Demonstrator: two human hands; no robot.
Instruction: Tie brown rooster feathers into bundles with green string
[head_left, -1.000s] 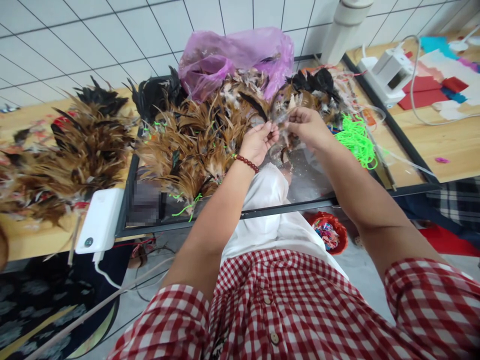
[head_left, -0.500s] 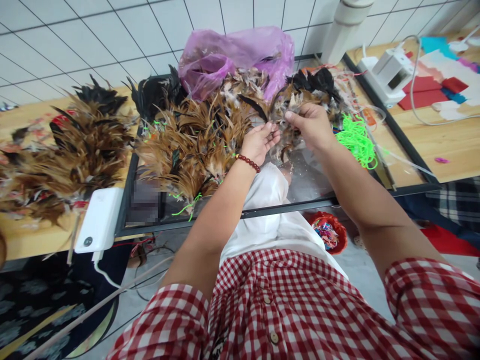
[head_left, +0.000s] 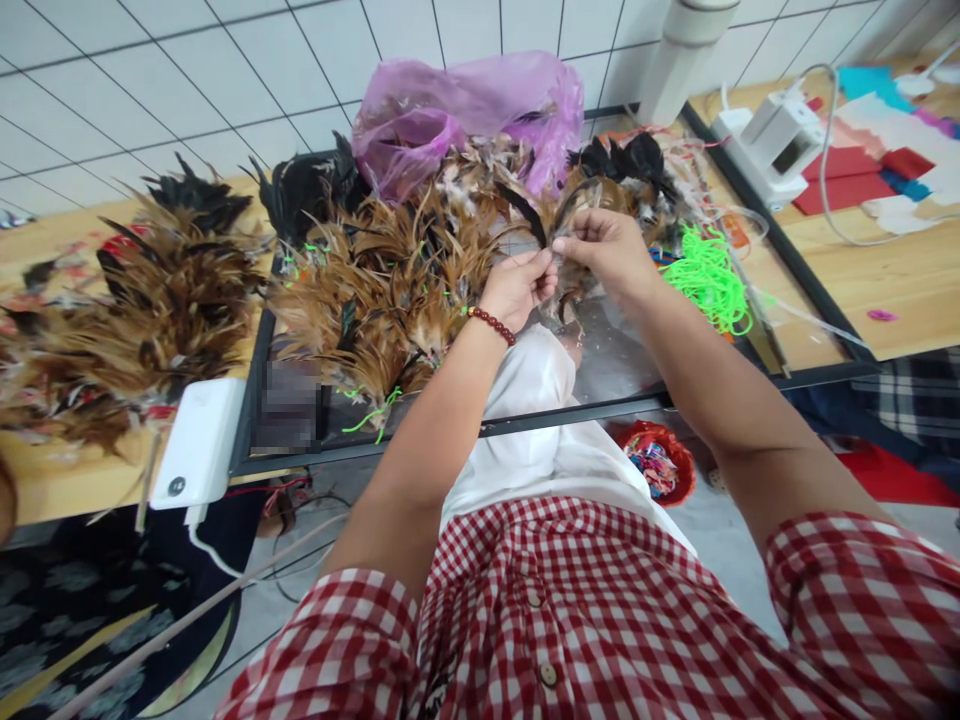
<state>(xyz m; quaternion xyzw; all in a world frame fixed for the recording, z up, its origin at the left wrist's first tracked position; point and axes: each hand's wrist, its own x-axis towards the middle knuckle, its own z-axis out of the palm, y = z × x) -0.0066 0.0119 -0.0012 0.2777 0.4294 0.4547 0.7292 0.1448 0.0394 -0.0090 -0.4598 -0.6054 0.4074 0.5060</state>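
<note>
Above the right part of a black-framed tray, my left hand (head_left: 519, 284) pinches the base of a dark feather (head_left: 526, 212) that curves up and to the left. My right hand (head_left: 611, 248) meets its fingertips, the thumb and forefinger closed on what looks like a greyish-brown feather (head_left: 576, 203). Exactly where the two quills meet is hidden by the fingers. Bunches of brown feathers (head_left: 390, 280) lie just left of my hands, some with bright green ties. Beyond my fingers is a heap of loose feathers (head_left: 487, 160).
A purple plastic bag (head_left: 465, 95) stands behind the feathers. Green cord (head_left: 705, 280) lies to the right, near a white power strip (head_left: 761, 160). Left are more feather bunches (head_left: 165, 290) and a white power bank (head_left: 199, 440). A red basket (head_left: 660, 460) sits below the tray's black frame (head_left: 577, 412).
My right hand has moved left and its fingertips have come to my left hand's. The dark feather now stands more upright in my left fingers, which have closed into a tighter pinch.
</note>
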